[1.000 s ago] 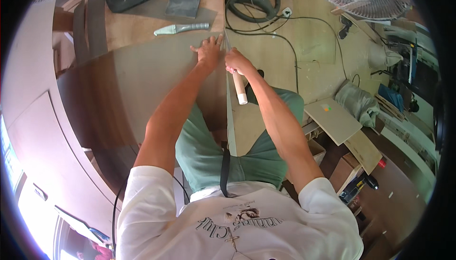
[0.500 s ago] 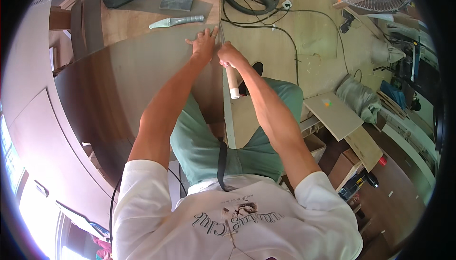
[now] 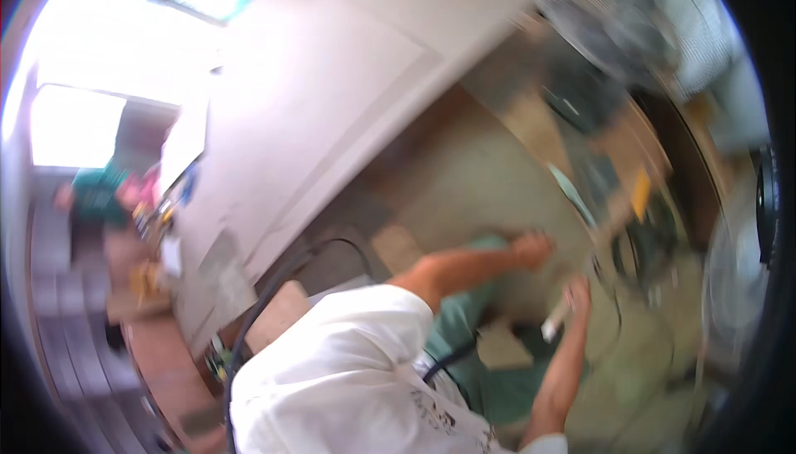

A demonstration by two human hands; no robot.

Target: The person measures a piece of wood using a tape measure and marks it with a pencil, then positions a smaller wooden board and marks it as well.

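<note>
Motion blurs the whole view. My right hand (image 3: pixel 578 292) is closed around a tool with a pale, round wooden handle (image 3: pixel 554 321); the handle's end points back toward my lap, and I cannot make out the tool's other end. My left hand (image 3: pixel 531 249) is at the brown-grey panel (image 3: pixel 473 176), near its edge, a little left of the right hand. Its fingers are smeared. Beyond the hands lies a knife-like tool (image 3: pixel 572 193) with a pale blade, near a dark flat square piece (image 3: pixel 602 174).
A long pale panel (image 3: pixel 332 64) stands along the left. Far left, a person in a teal top (image 3: pixel 99 195) is near a bright window. Cables and a dark round wheel-like thing (image 3: pixel 643 247) lie on the right. A wire fan guard (image 3: pixel 730 288) is at the right rim.
My view has swung to the left, so the hands and panel now appear further right and turned. The wooden-handled tool is still in my right hand.
</note>
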